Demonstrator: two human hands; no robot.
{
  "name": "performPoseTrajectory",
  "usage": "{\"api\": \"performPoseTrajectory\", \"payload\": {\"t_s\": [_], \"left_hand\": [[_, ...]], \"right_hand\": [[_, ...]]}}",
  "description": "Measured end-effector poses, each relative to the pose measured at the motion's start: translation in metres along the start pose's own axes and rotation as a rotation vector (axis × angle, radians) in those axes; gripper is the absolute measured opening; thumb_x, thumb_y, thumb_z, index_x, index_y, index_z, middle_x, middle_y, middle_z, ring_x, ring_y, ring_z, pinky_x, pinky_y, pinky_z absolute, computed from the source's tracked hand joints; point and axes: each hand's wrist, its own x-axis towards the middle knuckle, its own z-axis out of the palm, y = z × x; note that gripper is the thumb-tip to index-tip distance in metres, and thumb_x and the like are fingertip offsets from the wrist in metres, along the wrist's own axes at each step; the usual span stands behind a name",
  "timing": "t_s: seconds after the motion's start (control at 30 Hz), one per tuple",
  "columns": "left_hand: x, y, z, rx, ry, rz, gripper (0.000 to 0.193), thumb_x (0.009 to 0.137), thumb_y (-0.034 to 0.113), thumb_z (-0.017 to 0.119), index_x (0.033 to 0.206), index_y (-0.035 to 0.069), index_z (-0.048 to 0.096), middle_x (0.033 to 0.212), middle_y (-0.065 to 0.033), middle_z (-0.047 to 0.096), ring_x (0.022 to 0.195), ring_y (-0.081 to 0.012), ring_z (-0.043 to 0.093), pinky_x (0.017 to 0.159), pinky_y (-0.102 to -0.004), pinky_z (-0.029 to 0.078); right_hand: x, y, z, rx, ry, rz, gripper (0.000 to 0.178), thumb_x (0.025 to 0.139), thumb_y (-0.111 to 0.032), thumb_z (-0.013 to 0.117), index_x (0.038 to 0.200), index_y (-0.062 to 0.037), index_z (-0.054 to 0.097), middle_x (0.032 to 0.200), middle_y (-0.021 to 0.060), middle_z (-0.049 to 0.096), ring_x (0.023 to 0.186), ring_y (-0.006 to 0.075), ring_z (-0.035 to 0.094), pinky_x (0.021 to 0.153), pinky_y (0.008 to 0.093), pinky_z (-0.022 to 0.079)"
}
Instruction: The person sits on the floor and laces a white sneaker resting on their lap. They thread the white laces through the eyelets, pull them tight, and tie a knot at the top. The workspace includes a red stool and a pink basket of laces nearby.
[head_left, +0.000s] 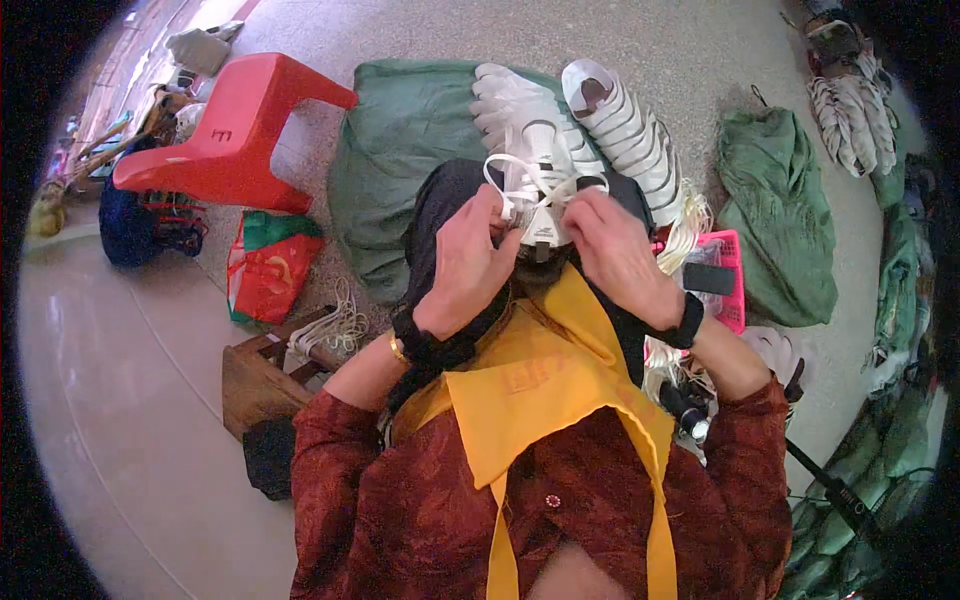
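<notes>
A white shoe upper (541,225) lies over my lap, with a white shoelace (515,160) threaded across its front and looping up on the left. My left hand (468,258) is closed on the upper's left edge, its thumb and fingers beside the lace. On the other side, my right hand (617,250) pinches at the lace near the upper's right edge; its fingertips are partly hidden and slightly blurred. Just beyond my hands, more white shoe uppers (505,100) lie overlapped on a green sack (400,130). A second nested row of white uppers (635,135) stretches beside them.
A bundle of white laces (688,225) and a pink basket (738,290) sit right of my knee. On the left are a red plastic chair (235,125), a red-green bag (270,270) and a wooden stool (255,375). Another green sack (775,215) lies right.
</notes>
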Motion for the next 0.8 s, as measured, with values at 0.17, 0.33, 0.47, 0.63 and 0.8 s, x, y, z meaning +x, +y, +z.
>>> {"api": "performPoseTrajectory", "payload": {"t_s": [0.17, 0.33, 0.47, 0.63, 0.8], "left_hand": [[0.002, -0.001, -0.001, 0.050, 0.028, -0.058, 0.022, 0.082, 0.004, 0.074, 0.098, 0.004, 0.058, 0.084, -0.0158, 0.072, 0.078, -0.0265, 0.074, 0.071, -0.0354, 0.057], [0.003, 0.004, -0.003, 0.054, 0.053, -0.115, 0.023, 0.082, 0.006, 0.075, 0.097, 0.005, 0.058, 0.080, -0.0162, 0.071, 0.076, -0.0286, 0.074, 0.068, -0.0366, 0.056], [0.002, 0.003, -0.002, 0.054, 0.078, -0.122, 0.024, 0.082, 0.006, 0.075, 0.097, 0.005, 0.057, 0.079, -0.0162, 0.071, 0.075, -0.0284, 0.074, 0.067, -0.0367, 0.056], [0.004, -0.002, 0.000, 0.020, 0.086, -0.163, 0.024, 0.082, 0.006, 0.076, 0.097, 0.005, 0.056, 0.078, -0.0143, 0.072, 0.074, -0.0247, 0.075, 0.067, -0.0354, 0.057], [0.003, -0.003, 0.001, 0.009, 0.106, -0.158, 0.023, 0.082, 0.005, 0.075, 0.096, 0.005, 0.056, 0.077, -0.0112, 0.073, 0.075, -0.0198, 0.075, 0.069, -0.0332, 0.057]], "right_hand": [[0.014, -0.021, -0.001, 0.392, -0.114, 0.229, 0.010, 0.088, -0.004, 0.063, 0.097, -0.0005, 0.059, 0.084, 0.0181, 0.060, 0.083, 0.0407, 0.063, 0.069, 0.0461, 0.051], [0.024, -0.010, 0.029, 0.152, -0.014, 0.033, 0.009, 0.087, -0.007, 0.066, 0.092, -0.0007, 0.062, 0.083, 0.0187, 0.062, 0.081, 0.0407, 0.064, 0.069, 0.0472, 0.051], [0.033, -0.006, 0.040, -0.019, -0.121, 0.056, 0.012, 0.085, -0.009, 0.071, 0.092, -0.0013, 0.065, 0.087, 0.0163, 0.064, 0.082, 0.0395, 0.064, 0.068, 0.0454, 0.051], [0.028, -0.012, 0.034, -0.035, -0.059, 0.012, 0.010, 0.083, -0.006, 0.070, 0.090, -0.0022, 0.064, 0.086, 0.0158, 0.063, 0.076, 0.0392, 0.063, 0.064, 0.0447, 0.051], [0.000, -0.021, 0.006, 0.121, -0.020, 0.069, 0.007, 0.081, -0.002, 0.069, 0.086, -0.0025, 0.063, 0.080, 0.0140, 0.062, 0.069, 0.0349, 0.064, 0.060, 0.0414, 0.050]]}}
